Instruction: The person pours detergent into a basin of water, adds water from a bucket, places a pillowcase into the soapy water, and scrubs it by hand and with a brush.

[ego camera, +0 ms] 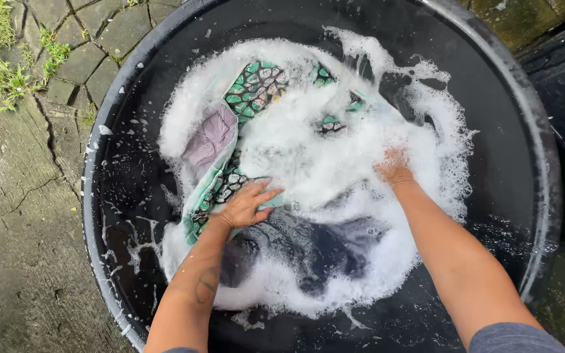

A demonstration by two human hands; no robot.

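We judge that the slick suds (308,163) could let the green patterned cloth (246,91) slide out from under our palm, or send water slopping over the rim of the black tub (109,131), should we push too hard. Our left hand (243,206) lies flat, fingers spread, pressing the cloth's edge at the tub's left-centre. Our right hand (393,168) reaches into the foam, fingers buried, so we cannot tell its grip.
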